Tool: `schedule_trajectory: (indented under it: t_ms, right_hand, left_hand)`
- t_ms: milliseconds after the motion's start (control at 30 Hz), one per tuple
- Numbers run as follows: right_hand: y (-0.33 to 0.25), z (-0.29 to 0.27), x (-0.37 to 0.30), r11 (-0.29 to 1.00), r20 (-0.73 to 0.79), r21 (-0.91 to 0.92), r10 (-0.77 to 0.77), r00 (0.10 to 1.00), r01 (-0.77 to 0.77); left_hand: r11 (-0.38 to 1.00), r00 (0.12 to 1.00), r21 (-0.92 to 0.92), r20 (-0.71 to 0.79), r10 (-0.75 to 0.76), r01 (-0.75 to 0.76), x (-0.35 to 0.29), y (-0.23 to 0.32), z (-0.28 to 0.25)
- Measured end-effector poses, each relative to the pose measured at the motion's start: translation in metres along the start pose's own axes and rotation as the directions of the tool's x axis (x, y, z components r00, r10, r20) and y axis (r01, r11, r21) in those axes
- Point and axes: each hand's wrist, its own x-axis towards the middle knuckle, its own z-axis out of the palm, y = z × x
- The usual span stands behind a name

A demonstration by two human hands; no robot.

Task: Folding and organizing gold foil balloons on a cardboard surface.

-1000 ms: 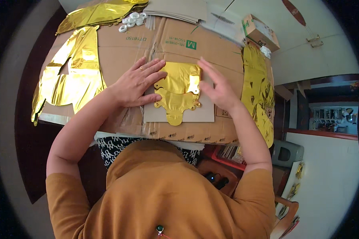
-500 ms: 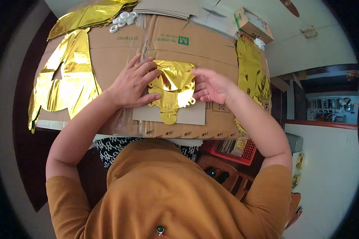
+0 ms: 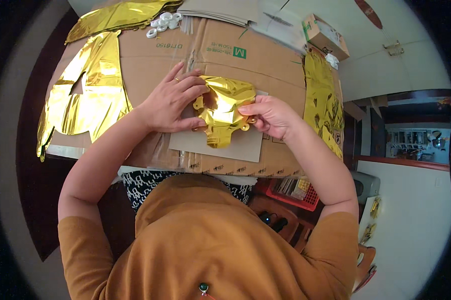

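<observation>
A folded gold foil balloon, flat and without air, lies over a grey card on the cardboard surface. A narrow foil tab hangs from its near side, and small scalloped bits stick out at both sides. Along its left edge rests my left hand, fingers stretched out and thumb spread apart, with fingertips touching the foil. My right hand pinches the right edge between thumb and curled fingers. The foil there is slightly raised and wrinkled.
A larger flat gold foil balloon lies at left, with more gold foil at the back left. White ribbon rolls and grey cards sit at the back. Gold foil and an open box are on the right.
My right hand has closed from loosely spread fingers into a pinch on the foil's right edge. The foil's upper layer has shifted and looks more crumpled. My left hand stays at the left edge.
</observation>
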Motion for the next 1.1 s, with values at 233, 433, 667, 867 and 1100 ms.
schedule_trajectory:
  t_ms: [233, 433, 667, 867, 1100]
  right_hand:
    - [0.010, -0.010, 0.010, 0.973, 0.117, 0.227, -0.075, 0.990, 0.047]
    - [0.006, 0.004, 0.005, 0.953, 0.080, 0.285, -0.126, 0.989, 0.099]
    - [0.013, -0.003, 0.002, 0.992, -0.058, 0.065, -0.100, 0.993, 0.104]
    - [0.011, -0.004, 0.001, 0.974, 0.058, 0.206, -0.106, 0.993, 0.092]
    - [0.010, -0.007, 0.002, 0.971, 0.063, 0.226, -0.098, 0.993, 0.082]
  left_hand:
    - [0.995, 0.995, -0.068, 0.066, 0.076, -0.071, 0.001, -0.003, -0.020]
    - [0.997, 0.996, 0.052, -0.072, 0.054, -0.051, 0.006, -0.007, 0.005]
    - [0.980, 0.962, 0.128, -0.206, 0.179, -0.155, 0.007, -0.012, 0.018]
    - [0.996, 0.990, 0.071, -0.127, 0.066, -0.057, 0.012, -0.001, 0.012]
    - [0.979, 0.972, 0.186, -0.205, 0.117, -0.079, 0.016, -0.001, 0.018]
